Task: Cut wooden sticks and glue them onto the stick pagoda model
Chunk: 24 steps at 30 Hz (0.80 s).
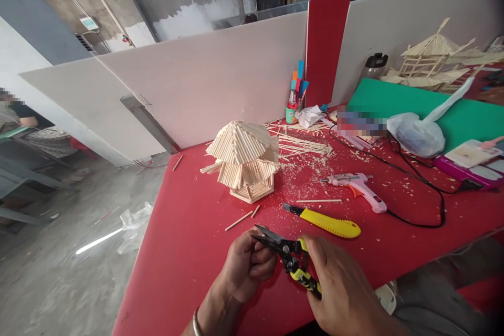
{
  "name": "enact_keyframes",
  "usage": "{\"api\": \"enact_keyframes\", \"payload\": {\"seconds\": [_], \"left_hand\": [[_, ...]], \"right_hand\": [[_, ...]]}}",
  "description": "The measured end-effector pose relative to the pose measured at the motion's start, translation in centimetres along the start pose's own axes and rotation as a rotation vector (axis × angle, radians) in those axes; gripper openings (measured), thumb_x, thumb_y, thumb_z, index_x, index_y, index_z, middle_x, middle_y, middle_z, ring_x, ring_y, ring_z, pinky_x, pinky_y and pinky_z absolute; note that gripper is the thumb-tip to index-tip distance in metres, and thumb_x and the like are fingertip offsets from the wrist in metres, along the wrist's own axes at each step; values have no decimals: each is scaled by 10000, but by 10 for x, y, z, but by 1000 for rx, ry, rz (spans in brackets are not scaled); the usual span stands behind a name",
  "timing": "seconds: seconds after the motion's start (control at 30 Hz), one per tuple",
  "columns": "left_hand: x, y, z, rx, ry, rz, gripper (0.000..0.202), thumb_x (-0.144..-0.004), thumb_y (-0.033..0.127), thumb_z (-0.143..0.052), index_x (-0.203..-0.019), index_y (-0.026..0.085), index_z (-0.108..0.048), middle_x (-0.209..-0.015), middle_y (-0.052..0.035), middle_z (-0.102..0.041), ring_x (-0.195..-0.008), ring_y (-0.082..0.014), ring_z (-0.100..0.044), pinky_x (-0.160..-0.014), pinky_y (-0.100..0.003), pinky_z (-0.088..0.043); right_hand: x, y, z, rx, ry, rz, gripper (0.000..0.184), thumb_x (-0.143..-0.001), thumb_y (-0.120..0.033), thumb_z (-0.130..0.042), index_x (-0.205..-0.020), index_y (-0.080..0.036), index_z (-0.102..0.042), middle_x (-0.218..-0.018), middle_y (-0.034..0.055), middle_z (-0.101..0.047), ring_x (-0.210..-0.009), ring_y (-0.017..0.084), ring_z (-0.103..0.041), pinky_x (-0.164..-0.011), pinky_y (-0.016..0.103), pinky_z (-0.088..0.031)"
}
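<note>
Pliers [290, 258], black pointed nose and yellow-and-black handles, sit in the right hand [343, 286], which grips them by the handles, likely for leverage. Nose points away and leftward, to the fingertips of the left hand [250, 262]. That one's curled closed, thumb side up at the nose; can't tell if it pinches anything small. Both hands meet over the near part of the red flat worktop [185, 257], presumably for a close view.

Two-tier, pale wooden-stick pavilion model [244, 160] stands upright just beyond, apart from both hands, probably set back to leave elbow room. Two short pale sticks [239, 221] lie between it and the left hand. Yellow-handled utility knife [331, 222] and pink glue gun [366, 191] with black cord lie on the right side, seemingly parked within easy right-hand reach.
</note>
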State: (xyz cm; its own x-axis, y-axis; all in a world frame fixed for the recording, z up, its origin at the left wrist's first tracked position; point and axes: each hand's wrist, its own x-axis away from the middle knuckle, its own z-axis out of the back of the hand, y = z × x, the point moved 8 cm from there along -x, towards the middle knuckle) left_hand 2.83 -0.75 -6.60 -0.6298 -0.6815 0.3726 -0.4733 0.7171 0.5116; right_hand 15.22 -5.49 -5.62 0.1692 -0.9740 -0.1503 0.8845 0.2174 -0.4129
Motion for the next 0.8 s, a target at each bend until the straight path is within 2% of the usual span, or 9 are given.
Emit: {"api": "enact_keyframes", "payload": {"seconds": [0.3,0.47,0.63,0.8], "left_hand": [[1,-3,-4,33,-16,39,381,-789,256,-561,-560,202,-261,-447,94,-187,-336,-33,-102,-335,-148,-111],[0,-5,-5,58,-20,67,394,-783,255,-568,-547,199,-257,-442,91,-189,-335,-29,-102,-331,-143,-105],[-2,-7,1,84,-8,88,385,-769,245,-597,-546,195,-286,-437,92,-214,-326,-21,-109,-317,-137,-112],[-4,-8,3,81,37,80,353,-766,254,-614,-543,187,-348,-433,91,-229,-324,-25,-135,-313,-145,-116]], "right_hand": [[-1,-6,8,-6,48,-8,674,-648,-114,-547,-1300,-227,-418,-1126,95,-616,-1015,275,-593,-836,385,-489],[-1,-2,6,28,68,-1,674,-647,-126,-563,-1299,-223,-419,-1126,107,-622,-1005,288,-607,-807,389,-501],[-1,2,-2,29,45,77,664,-630,-100,-544,-1273,-224,-436,-1034,83,-673,-881,238,-667,-724,310,-520],[0,6,-4,-6,31,58,639,-617,-87,-520,-1237,-230,-460,-970,53,-704,-802,200,-693,-638,254,-522]]}}
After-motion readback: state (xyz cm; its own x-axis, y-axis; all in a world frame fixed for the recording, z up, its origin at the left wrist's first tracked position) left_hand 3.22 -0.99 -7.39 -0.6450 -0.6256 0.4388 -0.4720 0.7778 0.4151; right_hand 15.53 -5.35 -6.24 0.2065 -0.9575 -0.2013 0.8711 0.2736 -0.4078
